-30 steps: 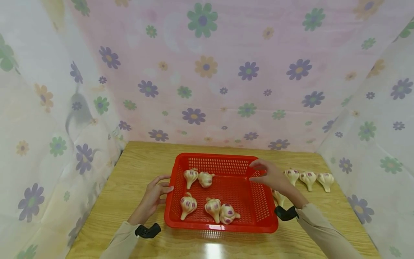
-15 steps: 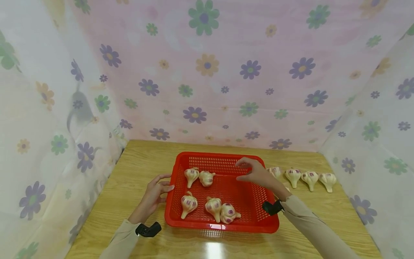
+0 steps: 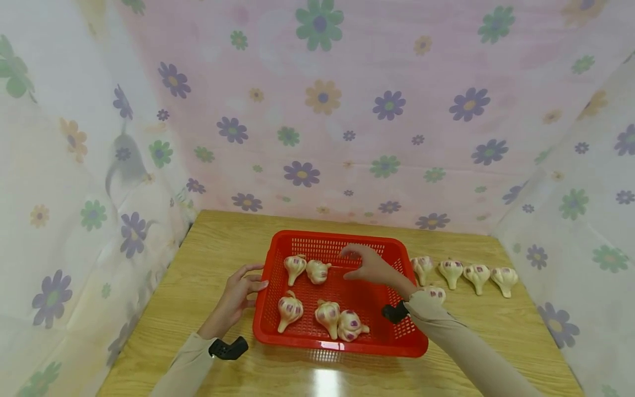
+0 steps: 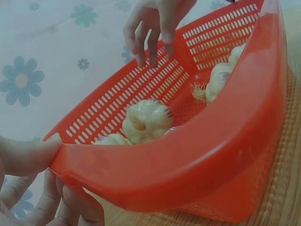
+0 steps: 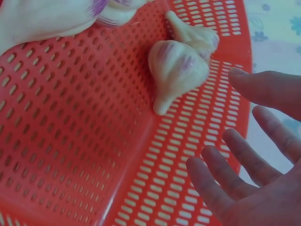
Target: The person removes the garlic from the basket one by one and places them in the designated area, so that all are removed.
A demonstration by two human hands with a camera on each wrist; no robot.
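A red perforated plastic basket [image 3: 342, 347] rests on the table, with several garlic bulbs inside. My left hand [image 3: 237, 298] pinches its left rim, the thumb on top and the fingers curled below, as the left wrist view shows. Over the basket's inside hovers my right hand [image 3: 372, 267], fingers spread and bent, holding nothing. Nearest to it is a garlic bulb [image 3: 318, 271] lying beside another bulb [image 3: 295, 267] in the back left corner. Three more bulbs lie along the front, one of them a garlic bulb [image 3: 327, 318] near the middle.
Right of the basket, several garlic bulbs [image 3: 477, 278] stand in a row on the wooden table [image 3: 223, 237], with one bulb [image 3: 435, 294] closer to the basket, partly behind the right sleeve. Flowered cloth [image 3: 317, 143] walls in the back and sides.
My right hand has moved left from the basket's right rim to over its middle, uncovering bulbs on the right. My left hand has stayed at the left rim.
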